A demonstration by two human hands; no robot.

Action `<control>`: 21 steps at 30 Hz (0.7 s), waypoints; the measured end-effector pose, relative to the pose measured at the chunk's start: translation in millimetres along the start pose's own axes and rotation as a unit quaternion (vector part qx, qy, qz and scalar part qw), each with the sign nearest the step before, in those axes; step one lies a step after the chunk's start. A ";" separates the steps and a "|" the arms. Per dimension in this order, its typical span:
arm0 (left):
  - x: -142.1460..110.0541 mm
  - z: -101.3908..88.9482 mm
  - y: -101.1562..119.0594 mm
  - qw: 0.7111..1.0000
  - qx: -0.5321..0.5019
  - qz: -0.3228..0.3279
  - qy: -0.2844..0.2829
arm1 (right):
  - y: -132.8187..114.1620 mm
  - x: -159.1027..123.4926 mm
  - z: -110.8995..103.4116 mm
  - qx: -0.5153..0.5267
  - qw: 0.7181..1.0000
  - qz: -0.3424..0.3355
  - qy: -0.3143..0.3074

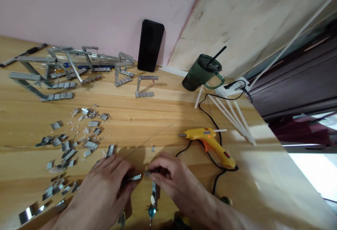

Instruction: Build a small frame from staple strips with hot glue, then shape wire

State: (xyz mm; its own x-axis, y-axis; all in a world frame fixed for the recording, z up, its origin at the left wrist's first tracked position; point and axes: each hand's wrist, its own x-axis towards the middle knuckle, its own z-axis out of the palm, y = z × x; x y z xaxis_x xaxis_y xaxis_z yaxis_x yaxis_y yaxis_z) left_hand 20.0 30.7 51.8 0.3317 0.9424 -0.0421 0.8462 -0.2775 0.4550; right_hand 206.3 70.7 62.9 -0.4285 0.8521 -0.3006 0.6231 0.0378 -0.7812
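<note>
Left hand partly hides metal strip; glue-gun label illegible.

We read this as a small craft workshop, probably improvised in a home. Wooden table set against a pink wall. At 4 o'clock we note a yellow glue gun; at 8, scattered metal pieces; toward 9, bent metal frames. Homely signs: phone leaning at 11, lidded green mug at 2.
</note>
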 end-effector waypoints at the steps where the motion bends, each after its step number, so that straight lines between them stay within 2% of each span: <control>1: -0.3 -0.5 -0.7 1.000 -0.008 0.001 -0.009 | 0.6 0.4 0.5 0.001 1.000 -0.001 -0.002; 9: -1.3 -3.2 1.5 0.999 -0.024 -0.007 -0.034 | 6.5 1.6 3.7 0.014 0.999 -0.037 -0.005; 17: -0.9 -4.7 -2.0 0.998 -0.056 0.029 0.022 | 3.6 2.3 2.2 0.017 1.000 -0.018 -0.012; 21: -2.4 -0.1 -4.1 0.999 -0.035 0.027 -0.008 | 4.9 2.0 3.4 0.034 0.999 -0.023 -0.018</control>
State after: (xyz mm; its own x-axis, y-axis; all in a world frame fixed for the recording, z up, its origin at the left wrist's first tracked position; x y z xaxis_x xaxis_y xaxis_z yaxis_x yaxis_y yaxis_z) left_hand 15.7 29.5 50.1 0.3832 0.9232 -0.0288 0.7955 -0.3141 0.5181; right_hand 206.3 70.9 56.6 -0.4801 0.8307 -0.2819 0.5571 0.0405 -0.8295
